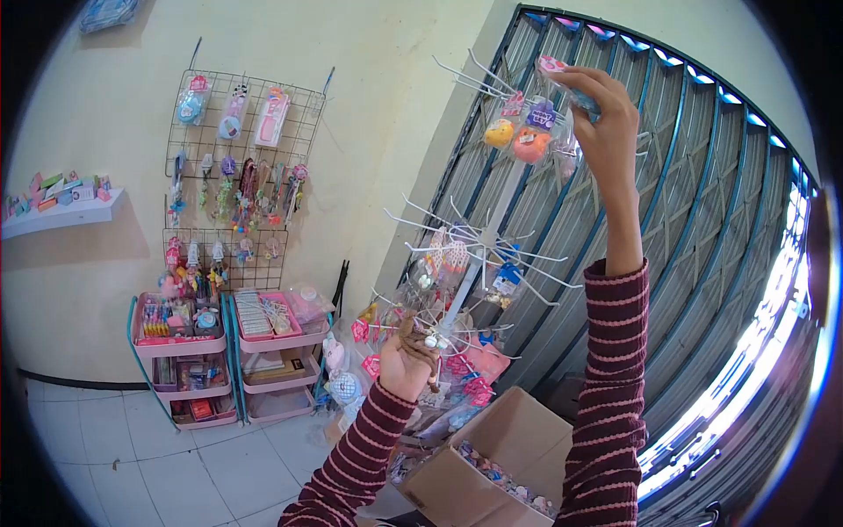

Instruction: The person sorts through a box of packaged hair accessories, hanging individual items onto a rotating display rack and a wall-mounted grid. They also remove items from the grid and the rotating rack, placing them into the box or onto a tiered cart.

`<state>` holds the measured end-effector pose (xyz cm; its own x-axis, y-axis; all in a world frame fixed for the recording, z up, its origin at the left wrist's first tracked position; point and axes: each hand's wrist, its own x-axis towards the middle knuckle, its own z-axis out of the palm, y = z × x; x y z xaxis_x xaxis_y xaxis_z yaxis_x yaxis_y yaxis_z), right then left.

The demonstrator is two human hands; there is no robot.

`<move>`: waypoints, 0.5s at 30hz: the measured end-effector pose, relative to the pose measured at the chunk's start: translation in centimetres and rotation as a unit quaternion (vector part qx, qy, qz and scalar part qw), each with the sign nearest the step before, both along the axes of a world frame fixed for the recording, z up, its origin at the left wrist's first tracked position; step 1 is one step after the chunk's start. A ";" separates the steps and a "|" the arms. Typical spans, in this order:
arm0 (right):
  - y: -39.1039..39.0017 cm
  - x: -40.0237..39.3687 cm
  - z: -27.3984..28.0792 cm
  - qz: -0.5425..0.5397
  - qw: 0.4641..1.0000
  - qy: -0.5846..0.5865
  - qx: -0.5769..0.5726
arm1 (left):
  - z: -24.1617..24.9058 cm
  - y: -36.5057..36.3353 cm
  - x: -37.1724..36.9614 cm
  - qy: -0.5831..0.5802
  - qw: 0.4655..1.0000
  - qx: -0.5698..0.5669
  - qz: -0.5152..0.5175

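Note:
My right hand [606, 114] is raised at the top tier of a white display rack [502, 198]. Its fingers close on a small plastic-wrapped item with a pink header card [552, 64]; something bluish shows inside the wrap. Just left of it hang a yellow packaged trinket [499, 133] and an orange one with a purple card [531, 145]. Low at the rack, my left hand [406, 364] has its fingers curled around something brownish, too small to identify, near small white trinkets [435, 339]. Blue-carded packs [507, 279] hang on the middle tier.
An open cardboard box [500, 448] with many small packs stands below the rack. Pink trolleys [184, 369] stand against the left wall under wire grids [246, 123] of hanging goods. A folding metal gate [702, 220] lies behind the rack. A white shelf [66, 215] is far left.

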<state>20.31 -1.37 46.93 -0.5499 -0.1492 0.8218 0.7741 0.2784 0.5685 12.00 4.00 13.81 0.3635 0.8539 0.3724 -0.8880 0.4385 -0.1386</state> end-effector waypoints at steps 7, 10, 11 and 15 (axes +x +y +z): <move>-0.9 0.1 -0.4 0.022 0.999 0.032 -0.005 | -0.4 -1.2 0.1 0.060 0.998 -0.026 0.005; -1.7 0.1 -0.8 0.018 0.982 0.157 -0.099 | -2.3 -0.3 0.6 0.004 0.999 0.013 -0.037; -1.7 0.2 -0.8 0.010 0.979 0.171 -0.107 | -2.4 -0.2 0.8 0.004 0.999 0.012 -0.036; 0.0 2.0 -1.3 -0.042 0.997 0.059 -0.001 | -2.6 -0.3 1.0 0.076 0.996 -0.043 -0.017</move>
<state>22.29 -1.36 45.67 -0.4604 -0.1054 0.8815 0.8560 0.2103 0.4722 12.97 3.72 11.21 0.4388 0.8667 0.2370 -0.8868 0.4603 -0.0416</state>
